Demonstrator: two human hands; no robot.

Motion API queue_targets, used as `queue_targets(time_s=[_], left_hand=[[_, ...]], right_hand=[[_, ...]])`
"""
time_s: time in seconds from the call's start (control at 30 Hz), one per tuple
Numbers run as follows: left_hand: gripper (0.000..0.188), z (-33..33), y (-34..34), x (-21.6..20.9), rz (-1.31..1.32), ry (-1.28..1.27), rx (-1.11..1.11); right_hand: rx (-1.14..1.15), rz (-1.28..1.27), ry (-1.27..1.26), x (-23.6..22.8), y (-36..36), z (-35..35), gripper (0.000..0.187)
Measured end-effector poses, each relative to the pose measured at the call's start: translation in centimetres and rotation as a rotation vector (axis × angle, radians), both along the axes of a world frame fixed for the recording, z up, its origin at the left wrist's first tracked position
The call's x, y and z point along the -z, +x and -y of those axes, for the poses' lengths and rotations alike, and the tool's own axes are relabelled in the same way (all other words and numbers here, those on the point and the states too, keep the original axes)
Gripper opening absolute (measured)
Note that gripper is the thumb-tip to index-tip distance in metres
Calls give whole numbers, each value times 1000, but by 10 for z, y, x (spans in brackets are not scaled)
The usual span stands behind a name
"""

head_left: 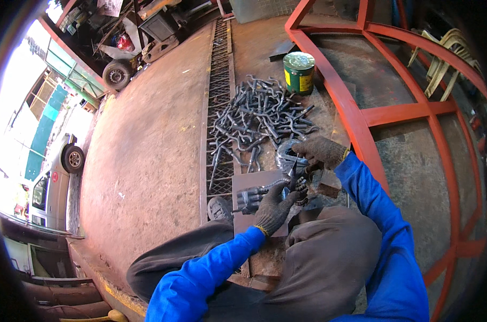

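Handwork near a flat sheet [249, 179]. Your left hand [274, 208] has its fingers pinching a dark, slim piece [293, 173], held upright just below your right hand [319, 152]. Right fingers curl; you can't tell what, if anything, they grip. Step seems to be close work on that piece; next move likely needs your left steady. Clear wrap [285, 156] partly covered; piece's lower end hidden by glove.

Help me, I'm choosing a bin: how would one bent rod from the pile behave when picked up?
The bent rods look like metal, so one would likely stay stiff and feel fairly heavy. Lying crossed, they may snag one another on lifting. Their kinks should keep one from rolling far.
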State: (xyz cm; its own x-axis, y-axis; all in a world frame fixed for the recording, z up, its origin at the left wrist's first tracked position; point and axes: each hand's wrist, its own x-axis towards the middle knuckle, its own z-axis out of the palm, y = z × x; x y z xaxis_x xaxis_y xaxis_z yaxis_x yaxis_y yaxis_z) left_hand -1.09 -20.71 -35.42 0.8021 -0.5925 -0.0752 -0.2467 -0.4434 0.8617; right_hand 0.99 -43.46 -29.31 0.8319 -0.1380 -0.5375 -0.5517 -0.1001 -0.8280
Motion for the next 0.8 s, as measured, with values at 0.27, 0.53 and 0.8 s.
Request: queue_targets(time_s=[0.27,0.53,0.8], left_hand=[[41,10,18,9,-357,27,168],[49,3,0,15,25,112,188],[41,4,-10,35,-44,-142,41]], right_hand=[[-384,379,-452,-34,-16,-7,23],[58,176,-287,-45,-17,-18,33],[109,421,-411,73,10,21,36]])
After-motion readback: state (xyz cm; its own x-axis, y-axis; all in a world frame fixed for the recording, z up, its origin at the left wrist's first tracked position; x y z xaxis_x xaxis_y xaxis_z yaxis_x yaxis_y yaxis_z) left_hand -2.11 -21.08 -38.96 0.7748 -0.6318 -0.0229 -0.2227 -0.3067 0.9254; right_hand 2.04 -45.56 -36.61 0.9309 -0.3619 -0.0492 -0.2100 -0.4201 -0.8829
